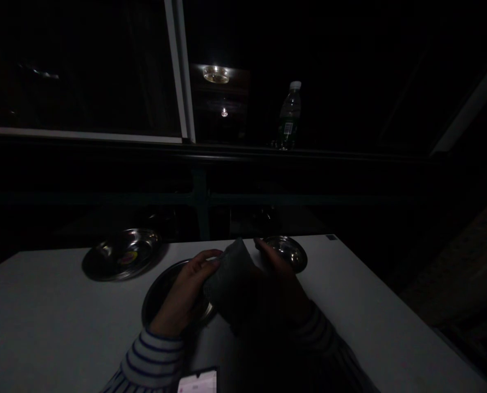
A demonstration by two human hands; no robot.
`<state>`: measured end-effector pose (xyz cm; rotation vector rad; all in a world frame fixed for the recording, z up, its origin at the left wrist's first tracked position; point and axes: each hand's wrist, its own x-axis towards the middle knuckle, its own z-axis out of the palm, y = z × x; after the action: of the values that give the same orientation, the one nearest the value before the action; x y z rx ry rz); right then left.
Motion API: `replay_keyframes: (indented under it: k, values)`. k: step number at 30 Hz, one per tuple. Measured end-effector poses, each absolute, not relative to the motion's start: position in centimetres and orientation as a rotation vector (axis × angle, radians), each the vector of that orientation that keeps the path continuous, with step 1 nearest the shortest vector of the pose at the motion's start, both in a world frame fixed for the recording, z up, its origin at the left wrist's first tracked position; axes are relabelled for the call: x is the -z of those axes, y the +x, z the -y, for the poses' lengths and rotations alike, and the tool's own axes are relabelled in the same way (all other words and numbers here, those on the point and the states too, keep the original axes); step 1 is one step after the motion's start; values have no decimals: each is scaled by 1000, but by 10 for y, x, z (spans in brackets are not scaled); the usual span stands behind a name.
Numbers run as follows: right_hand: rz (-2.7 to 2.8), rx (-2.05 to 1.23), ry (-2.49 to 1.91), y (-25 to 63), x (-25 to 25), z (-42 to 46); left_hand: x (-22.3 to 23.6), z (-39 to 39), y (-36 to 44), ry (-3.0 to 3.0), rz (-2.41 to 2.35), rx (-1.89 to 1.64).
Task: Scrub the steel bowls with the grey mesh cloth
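Note:
The scene is very dark. My left hand (186, 292) is closed on the left side of a dark grey cloth (233, 278), held over a round metal plate (157, 295) on the white table (55, 322). My right hand (278, 278) grips the same cloth from the right, its fingers curled near the cloth's top. Both sleeves are striped.
A second metal plate (123, 254) lies at the back left of the table, a smaller metal dish (290, 251) at the back right. A plastic water bottle (289, 115) stands on the window ledge beyond. A phone (198, 381) shows at the bottom edge.

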<state>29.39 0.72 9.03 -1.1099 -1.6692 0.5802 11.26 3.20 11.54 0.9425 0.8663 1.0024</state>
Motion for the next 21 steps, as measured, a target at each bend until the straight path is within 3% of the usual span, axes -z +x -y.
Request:
replay_keyframes:
  k: [5, 11, 17, 21]
  values:
    - [1445, -994, -1121, 297, -82, -15, -120, -29, 110, 1006, -906, -922]
    - [1187, -965, -1189, 295, -92, -15, -120, -33, 104, 1105, -952, -956]
    - [1577, -1119, -1024, 303, -89, -7, -112, -37, 103, 1239, -936, -918]
    - [1834, -1023, -1037, 298, -91, -4, -111, -34, 109, 1417, -974, -884]
